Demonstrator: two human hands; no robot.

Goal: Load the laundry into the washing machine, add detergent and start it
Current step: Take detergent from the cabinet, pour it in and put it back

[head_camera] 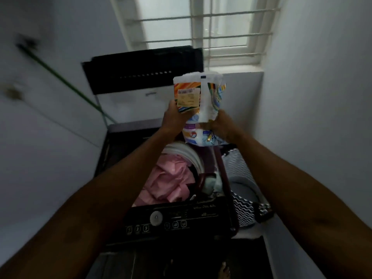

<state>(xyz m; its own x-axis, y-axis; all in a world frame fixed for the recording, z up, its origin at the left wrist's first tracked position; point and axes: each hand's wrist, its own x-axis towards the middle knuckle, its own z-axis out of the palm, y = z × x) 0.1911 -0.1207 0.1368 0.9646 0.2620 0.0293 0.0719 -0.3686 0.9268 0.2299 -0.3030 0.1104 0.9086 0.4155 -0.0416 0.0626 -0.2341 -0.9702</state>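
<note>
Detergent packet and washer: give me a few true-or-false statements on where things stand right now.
1. Both hands hold the packet. True: the left hand and right hand grip it from either side.
2. The washer lid is closed. False: the lid stands raised at the back and the drum is open.
3. Pink laundry lies in the drum. True.
4. The packet rests on the control panel. False: it is held in the air above the drum.
5. A basket stands left of the washer. False: the patterned basket is on its right.
</note>
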